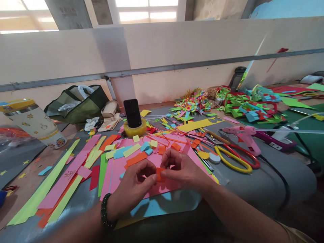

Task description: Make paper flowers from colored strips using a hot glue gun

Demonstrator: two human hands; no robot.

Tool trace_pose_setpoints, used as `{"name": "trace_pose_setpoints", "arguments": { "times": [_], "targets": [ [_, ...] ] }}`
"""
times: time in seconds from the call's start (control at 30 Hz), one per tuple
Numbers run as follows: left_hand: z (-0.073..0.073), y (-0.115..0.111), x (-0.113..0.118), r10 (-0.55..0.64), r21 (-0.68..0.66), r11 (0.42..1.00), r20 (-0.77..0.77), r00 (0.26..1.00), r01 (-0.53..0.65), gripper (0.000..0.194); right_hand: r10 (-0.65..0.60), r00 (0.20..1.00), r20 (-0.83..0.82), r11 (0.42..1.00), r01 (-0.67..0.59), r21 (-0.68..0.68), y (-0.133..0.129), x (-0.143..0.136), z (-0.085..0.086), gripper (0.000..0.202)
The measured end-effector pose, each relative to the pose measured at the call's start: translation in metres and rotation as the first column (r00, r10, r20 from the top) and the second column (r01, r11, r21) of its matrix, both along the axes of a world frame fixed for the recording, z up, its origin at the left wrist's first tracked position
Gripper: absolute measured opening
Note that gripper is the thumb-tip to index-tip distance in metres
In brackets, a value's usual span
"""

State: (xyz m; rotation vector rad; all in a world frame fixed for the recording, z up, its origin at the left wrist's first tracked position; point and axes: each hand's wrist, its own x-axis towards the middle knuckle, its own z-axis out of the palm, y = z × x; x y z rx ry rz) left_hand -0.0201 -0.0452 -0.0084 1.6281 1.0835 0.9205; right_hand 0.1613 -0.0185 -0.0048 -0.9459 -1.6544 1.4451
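Between my two hands is a small orange paper piece [159,174], pinched from both sides. My left hand [135,182], with a dark bead bracelet [106,211] at its wrist, grips the left edge between thumb and fingers. The thumb and curled fingers of my right hand [181,168] close on its right edge. Below them lie pink paper sheets [116,180] on a light blue sheet [167,204]. Just beyond my fingers are scattered small cut pieces, among them an orange strip [136,158], a pale yellow strip [131,150] and a light blue strip [122,152].
A phone [132,113] leans upright in a tape roll [136,128]. To the right lie yellow-handled scissors [233,161], red-handled scissors [246,155] and a pink glue gun [244,136] with its cord. Long paper strips [68,175] and a tilted tumbler [37,125] are at left; paper flowers [193,104] stand behind.
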Motion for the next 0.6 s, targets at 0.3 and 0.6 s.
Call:
{"name": "trace_pose_setpoints", "arguments": {
  "times": [0.3, 0.6],
  "targets": [
    [0.005, 0.007, -0.012, 0.107, 0.119, 0.988, -0.107, 0.989, -0.094, 0.016, -0.195, 0.981, 0.014, 0.962, 0.188, 0.2, 0.007, 0.019, 0.015, 0.014],
    [-0.005, 0.041, -0.052, 0.389, 0.453, 0.887, -0.629, 0.673, -0.09, 0.032, -0.318, 0.845, 0.43, 0.895, 0.119, 0.429, 0.038, 0.028, 0.015, 0.013]
  ]
}}
